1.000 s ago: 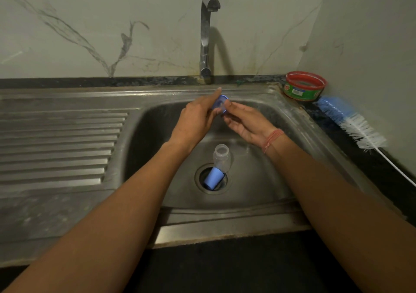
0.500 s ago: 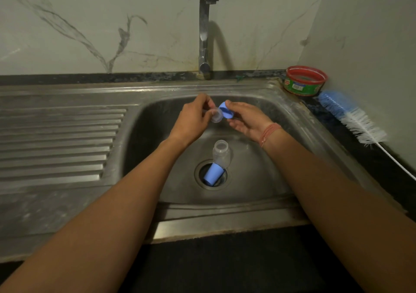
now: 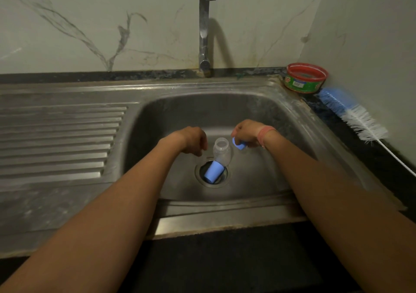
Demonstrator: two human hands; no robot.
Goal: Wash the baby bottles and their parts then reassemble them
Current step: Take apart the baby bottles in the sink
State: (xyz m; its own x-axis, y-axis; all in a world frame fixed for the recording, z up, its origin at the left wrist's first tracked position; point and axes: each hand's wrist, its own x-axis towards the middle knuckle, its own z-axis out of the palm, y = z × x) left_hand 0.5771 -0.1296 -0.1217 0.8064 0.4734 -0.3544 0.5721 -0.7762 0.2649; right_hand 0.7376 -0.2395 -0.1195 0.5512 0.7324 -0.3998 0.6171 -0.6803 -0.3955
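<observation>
Both hands are low inside the steel sink (image 3: pixel 281 112), on either side of a clear baby bottle (image 3: pixel 221 152). The bottle is open-topped and stands by the drain. A blue cap (image 3: pixel 213 172) lies tilted in the drain hole. My right hand (image 3: pixel 247 134) pinches a blue screw ring (image 3: pixel 238 144) just right of the bottle's mouth. My left hand (image 3: pixel 193 140) hangs left of the bottle with its fingers curled down around a clear teat (image 3: pixel 203 155), which barely shows under the fingertips.
The tap (image 3: pixel 206 29) stands at the back of the sink and no water runs. A red-rimmed green tub (image 3: pixel 306 77) and a blue-and-white bottle brush (image 3: pixel 353 114) lie on the dark counter at the right. A ribbed draining board (image 3: pixel 58 141) spreads to the left.
Both hands have dropped from under the tap to the sink floor and moved apart, the left with the clear teat, the right with the blue ring. Bottle and cap have not moved.
</observation>
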